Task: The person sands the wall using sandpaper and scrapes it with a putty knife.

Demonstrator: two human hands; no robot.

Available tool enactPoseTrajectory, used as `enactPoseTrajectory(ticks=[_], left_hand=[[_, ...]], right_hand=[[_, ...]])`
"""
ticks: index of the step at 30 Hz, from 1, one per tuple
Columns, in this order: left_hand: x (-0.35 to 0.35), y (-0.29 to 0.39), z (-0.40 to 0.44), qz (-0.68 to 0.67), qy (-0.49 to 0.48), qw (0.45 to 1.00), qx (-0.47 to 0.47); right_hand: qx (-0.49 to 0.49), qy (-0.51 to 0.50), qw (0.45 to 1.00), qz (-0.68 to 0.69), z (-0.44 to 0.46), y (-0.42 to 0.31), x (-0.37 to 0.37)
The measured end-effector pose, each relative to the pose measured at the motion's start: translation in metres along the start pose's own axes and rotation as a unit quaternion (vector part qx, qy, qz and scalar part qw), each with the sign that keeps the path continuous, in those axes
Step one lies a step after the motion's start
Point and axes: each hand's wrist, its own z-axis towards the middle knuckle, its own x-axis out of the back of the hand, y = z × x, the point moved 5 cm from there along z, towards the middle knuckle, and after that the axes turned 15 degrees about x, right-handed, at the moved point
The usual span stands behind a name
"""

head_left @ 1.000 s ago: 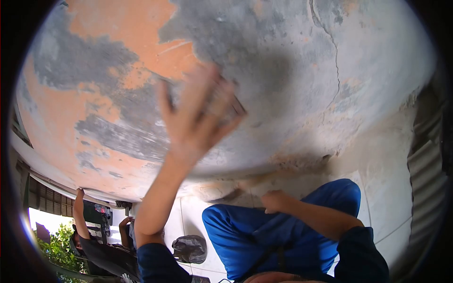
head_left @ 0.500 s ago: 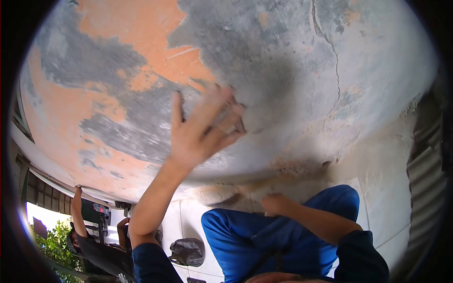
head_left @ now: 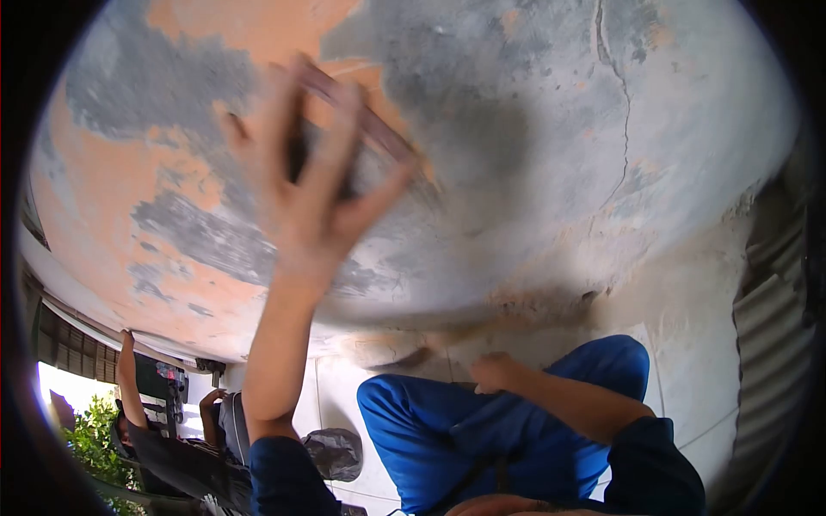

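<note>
- One left hand (head_left: 301,202), fingers splayed, gripped a blurred block (head_left: 385,136) above the lower edge of the wall (head_left: 525,215), apparently rubbing.
- Right hand (head_left: 501,373) hung over blue trousers (head_left: 482,433); grip unclear.
- Next stroke seemingly called for flat pressure.

A large plastered wall (head_left: 697,129) fills most of the view, mottled grey and white, with peach-orange patches (head_left: 90,193) toward the left. A thin, jagged crack (head_left: 627,112) runs down its right part. Below lies a floor (head_left: 688,421) of pale tiles. Grey ridged material (head_left: 770,361) lines the right edge. At lower left, brown slats (head_left: 73,348) hang above bright daylight (head_left: 64,387) and green foliage (head_left: 90,439).
</note>
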Motion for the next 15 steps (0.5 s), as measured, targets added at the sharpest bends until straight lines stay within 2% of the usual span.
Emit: enactPoseTrajectory(ticks=[1,3,4,5,6,7,10,11,13,15], left_hand=[[0.002,-0.005,0.012,-0.037,0.034,0.999,0.006],[0.002,-0.002,0.012,-0.008,0.065,0.998,0.000],[-0.005,0.001,-0.005,0.018,-0.007,1.000,-0.012],[-0.013,0.012,-0.022,0.014,-0.035,0.997,-0.066],[-0.021,0.019,-0.044,0.017,-0.123,0.990,-0.065],[-0.023,0.026,-0.054,-0.002,-0.144,0.985,-0.093],[-0.011,0.012,-0.035,0.020,-0.129,0.988,-0.084],[-0.004,0.002,-0.022,0.031,-0.054,0.997,-0.047],[0.005,-0.015,0.003,-0.035,0.042,0.998,-0.007],[0.005,-0.006,0.002,0.000,0.025,1.000,-0.019]], right_hand=[[0.001,-0.008,1.000,0.003,0.000,-0.002,0.001],[0.012,0.004,1.000,-0.004,0.006,0.008,-0.009],[0.024,0.012,1.000,-0.014,0.012,0.011,-0.008],[0.022,0.005,1.000,-0.018,0.016,0.011,-0.005],[0.014,0.002,1.000,-0.017,0.015,0.012,-0.003],[0.002,-0.004,1.000,-0.009,0.012,0.014,-0.006],[-0.005,-0.009,1.000,-0.007,0.008,0.014,-0.007],[-0.004,-0.003,1.000,-0.009,0.009,0.013,-0.005],[-0.004,0.005,1.000,-0.014,0.009,0.008,-0.005],[-0.001,0.001,1.000,-0.005,0.008,0.010,-0.005]])
